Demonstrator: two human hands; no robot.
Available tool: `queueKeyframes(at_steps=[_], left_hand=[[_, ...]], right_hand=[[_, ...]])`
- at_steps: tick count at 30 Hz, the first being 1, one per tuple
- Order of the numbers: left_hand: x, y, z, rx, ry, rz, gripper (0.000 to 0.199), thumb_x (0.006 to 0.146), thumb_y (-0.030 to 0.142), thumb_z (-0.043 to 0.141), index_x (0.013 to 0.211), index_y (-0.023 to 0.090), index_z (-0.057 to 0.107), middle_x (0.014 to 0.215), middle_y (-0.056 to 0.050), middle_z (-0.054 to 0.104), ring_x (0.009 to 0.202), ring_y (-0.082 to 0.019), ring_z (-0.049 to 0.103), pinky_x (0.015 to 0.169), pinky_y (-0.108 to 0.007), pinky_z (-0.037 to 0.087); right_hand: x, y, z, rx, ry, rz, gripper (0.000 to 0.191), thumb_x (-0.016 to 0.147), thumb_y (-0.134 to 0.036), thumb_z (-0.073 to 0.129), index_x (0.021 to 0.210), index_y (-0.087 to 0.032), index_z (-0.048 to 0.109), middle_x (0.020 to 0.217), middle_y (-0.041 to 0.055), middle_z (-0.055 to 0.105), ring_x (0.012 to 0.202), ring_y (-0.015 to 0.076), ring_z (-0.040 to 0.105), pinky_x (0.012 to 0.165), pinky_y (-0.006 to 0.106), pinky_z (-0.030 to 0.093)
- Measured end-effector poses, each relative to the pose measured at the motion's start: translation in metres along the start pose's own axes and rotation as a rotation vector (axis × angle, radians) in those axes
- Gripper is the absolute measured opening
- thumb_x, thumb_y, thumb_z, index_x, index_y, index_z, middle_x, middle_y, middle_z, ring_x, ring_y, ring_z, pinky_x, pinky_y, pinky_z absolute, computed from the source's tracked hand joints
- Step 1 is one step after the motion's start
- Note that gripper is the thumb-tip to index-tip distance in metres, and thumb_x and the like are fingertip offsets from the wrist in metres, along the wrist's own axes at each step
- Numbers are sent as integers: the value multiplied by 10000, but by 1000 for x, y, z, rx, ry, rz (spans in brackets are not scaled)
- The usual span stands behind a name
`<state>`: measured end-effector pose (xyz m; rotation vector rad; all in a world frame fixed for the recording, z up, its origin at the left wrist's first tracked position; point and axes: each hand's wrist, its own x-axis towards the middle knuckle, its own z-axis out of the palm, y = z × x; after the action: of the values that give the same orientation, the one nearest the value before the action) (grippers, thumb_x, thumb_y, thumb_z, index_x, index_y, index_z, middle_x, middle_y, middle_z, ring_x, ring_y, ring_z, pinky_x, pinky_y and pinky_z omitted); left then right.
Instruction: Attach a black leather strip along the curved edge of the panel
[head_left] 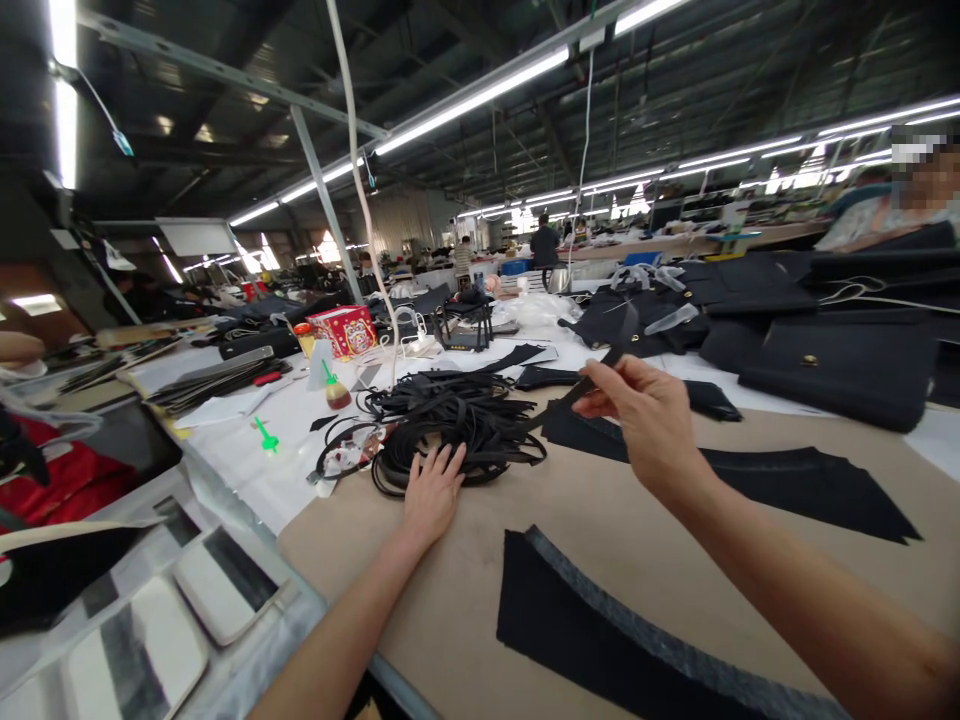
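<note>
At the far left of a long workbench in a strip-lit workshop, pale moulded trays (187, 620) sit beside red fabric (64, 480). Further in, on a white sheet (247, 470), lie a green-capped glue bottle (335, 388) and a red printed box (346, 330), with a white cable (360, 190) hanging down from the ceiling just behind them. The person's left hand (429, 492) rests flat, fingers spread and gripping nothing, on the near edge of a tangled pile of black straps (450, 425) that sits where the white sheet meets the brown cardboard work surface (600, 520). To the right and raised above the board, the right hand (651, 420) pinches one black strap (581, 385) between thumb and fingertips; the strip runs from the hand down and left toward the pile and also rises past the fingers. Flat black cut fabric panels (787, 490) lie on the cardboard under and beyond that wrist, another panel (592, 630) nearer the camera. Behind, at right, finished black handbags (832, 370) are stacked on the table, and another person (900, 200) sits at the upper right edge, while others stand well back among the benches.
</note>
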<state>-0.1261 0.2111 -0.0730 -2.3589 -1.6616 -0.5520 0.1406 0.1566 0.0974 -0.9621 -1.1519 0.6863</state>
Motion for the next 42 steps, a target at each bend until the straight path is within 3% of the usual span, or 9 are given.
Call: queueKeyframes(at_steps=[9, 12, 16, 22, 28, 33, 35, 39, 42], left_hand=[[-1, 22, -18, -214, 83, -92, 533, 906, 298, 468, 1422, 207, 367, 1452, -150, 387, 1359, -321, 289, 1099, -623, 103], [0, 46, -52, -353, 128, -67, 480, 930, 199, 314, 1406, 187, 369, 1460, -131, 372, 1365, -260, 292, 1132, -554, 120], [11, 100, -118, -616, 80, 96, 419, 983, 268, 257, 1386, 229, 366, 1311, -63, 538, 1192, -149, 504, 1024, -299, 387], [14, 165, -186, -1151, -362, 299, 260, 882, 363, 523, 938, 142, 648, 812, -25, 623, 790, -157, 566, 758, -250, 429], [-5, 176, -203, -1019, -496, 240, 252, 874, 353, 519, 865, 144, 660, 612, 38, 504, 567, -93, 406, 520, -197, 279], [-34, 188, -212, -955, -651, 208, 237, 894, 331, 510, 801, 165, 652, 566, 56, 494, 539, -79, 408, 502, -182, 291], [-44, 195, -216, -972, -738, 199, 220, 884, 306, 515, 801, 166, 661, 573, 55, 491, 537, -78, 427, 497, -174, 311], [-52, 205, -221, -1023, -775, 208, 204, 866, 268, 520, 842, 163, 694, 586, 49, 484, 541, -82, 443, 513, -171, 343], [-54, 207, -214, -1007, -829, 221, 204, 857, 254, 524, 795, 163, 695, 575, 46, 497, 539, -84, 427, 522, -181, 328]], right_hand=[[-17, -20, -48, 104, 29, 175, 409, 627, -494, 799, 771, -164, 605, 600, -5, 600, 522, 144, 628, 482, 201, 517], [-32, -26, -50, 92, -37, 176, 396, 649, -474, 791, 826, -158, 630, 654, 5, 629, 536, 143, 629, 506, 215, 522], [-48, -36, -47, 125, -156, 178, 362, 699, -454, 751, 867, -154, 636, 689, 8, 648, 560, 135, 629, 553, 223, 516], [-73, -58, -57, 193, -215, 174, 312, 723, -435, 735, 835, -163, 630, 739, 24, 667, 601, 138, 627, 585, 230, 503], [-89, -59, -105, 244, 38, 231, 355, 698, -459, 758, 904, -210, 613, 865, 32, 653, 733, 159, 621, 627, 242, 518], [-110, -55, -145, -367, 407, -169, 504, 777, -469, 670, 1225, -285, 529, 1187, 61, 574, 1092, 262, 536, 939, 416, 445], [-125, -64, -148, -657, 218, -284, 399, 884, -460, 541, 1256, -316, 530, 1244, 44, 559, 1146, 271, 504, 1050, 465, 333], [-152, -87, -136, -770, -566, -177, 319, 969, -465, 378, 1059, -328, 651, 1004, 5, 664, 963, 238, 605, 1024, 419, 353], [-163, -91, -134, -772, -719, 59, 377, 974, -495, 349, 866, -298, 652, 794, 5, 655, 759, 213, 612, 720, 306, 451]])
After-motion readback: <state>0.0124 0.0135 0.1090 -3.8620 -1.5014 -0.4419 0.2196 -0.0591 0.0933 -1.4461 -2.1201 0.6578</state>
